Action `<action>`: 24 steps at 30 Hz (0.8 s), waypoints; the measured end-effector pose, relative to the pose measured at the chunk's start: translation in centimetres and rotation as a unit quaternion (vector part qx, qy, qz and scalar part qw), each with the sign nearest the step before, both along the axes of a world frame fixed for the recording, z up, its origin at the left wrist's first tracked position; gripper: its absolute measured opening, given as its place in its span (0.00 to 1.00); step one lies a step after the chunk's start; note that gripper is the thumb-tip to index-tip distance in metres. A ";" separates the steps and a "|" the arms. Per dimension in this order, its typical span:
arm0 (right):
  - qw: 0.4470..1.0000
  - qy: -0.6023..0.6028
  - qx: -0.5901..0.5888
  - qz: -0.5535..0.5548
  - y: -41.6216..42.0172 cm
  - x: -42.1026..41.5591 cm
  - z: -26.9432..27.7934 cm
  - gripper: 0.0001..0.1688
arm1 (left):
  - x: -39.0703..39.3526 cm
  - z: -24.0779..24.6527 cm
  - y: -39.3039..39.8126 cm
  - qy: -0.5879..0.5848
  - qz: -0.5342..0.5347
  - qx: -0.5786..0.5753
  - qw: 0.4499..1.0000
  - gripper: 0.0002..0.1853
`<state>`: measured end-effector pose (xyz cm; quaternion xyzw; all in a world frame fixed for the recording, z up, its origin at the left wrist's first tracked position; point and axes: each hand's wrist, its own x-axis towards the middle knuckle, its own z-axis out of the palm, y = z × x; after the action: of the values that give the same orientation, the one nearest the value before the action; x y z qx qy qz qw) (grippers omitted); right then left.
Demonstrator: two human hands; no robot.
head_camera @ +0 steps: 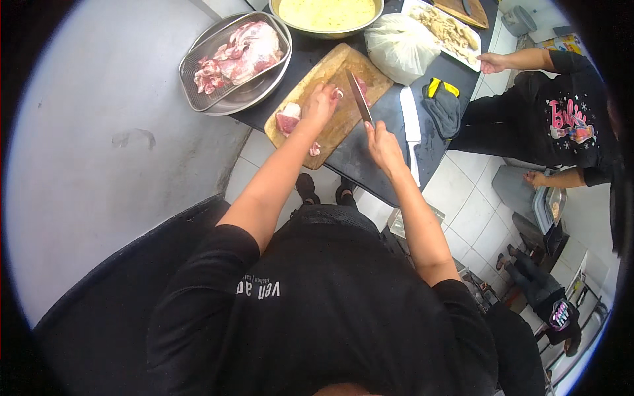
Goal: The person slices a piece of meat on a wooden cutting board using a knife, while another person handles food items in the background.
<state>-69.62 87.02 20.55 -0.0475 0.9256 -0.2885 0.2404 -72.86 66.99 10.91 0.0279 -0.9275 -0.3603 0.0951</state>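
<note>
A wooden cutting board [342, 123] lies tilted on the dark table before me. My right hand [384, 146] grips the handle of a kitchen knife [360, 98], its blade pointing away over the board beside a piece of raw red meat [362, 89]. Over the board's middle, my left hand [321, 105] has its fingers bent near a small pale-and-pink scrap [338, 93]; whether it holds the scrap is not clear. A chunk of raw meat with white fat [288, 119] rests at the board's left side, and a small meat scrap [314, 148] lies near its lower edge.
Left stands a wire-mesh basket of raw meat [247, 54] on a metal bowl [285, 81]. Beyond are a bowl of yellow liquid [327, 15], a filled plastic bag [402, 49] and a white tray [475, 37] touched by a co-worker's hand [490, 63]. A white-handled knife [410, 119] and grey-yellow gloves [442, 111] lie right.
</note>
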 end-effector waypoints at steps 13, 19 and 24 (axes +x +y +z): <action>1.000 -0.013 -0.013 -0.008 2.1 5.2 -2.9 0.27 | -0.3 3.1 -4.1 -0.201 0.069 0.268 0.940 0.10; 0.999 -0.018 -0.030 -0.016 0.5 4.9 -1.6 0.27 | -0.1 6.6 -4.6 -0.287 0.062 0.536 0.792 0.12; 0.997 -0.053 -0.039 -0.036 0.5 6.1 -1.0 0.28 | 0.7 7.7 -5.0 -0.275 0.046 0.532 0.800 0.11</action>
<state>-63.51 87.48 19.53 -0.0084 0.9007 -0.3347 0.2768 -72.13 61.98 18.61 0.2151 -0.5749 -0.7692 -0.1772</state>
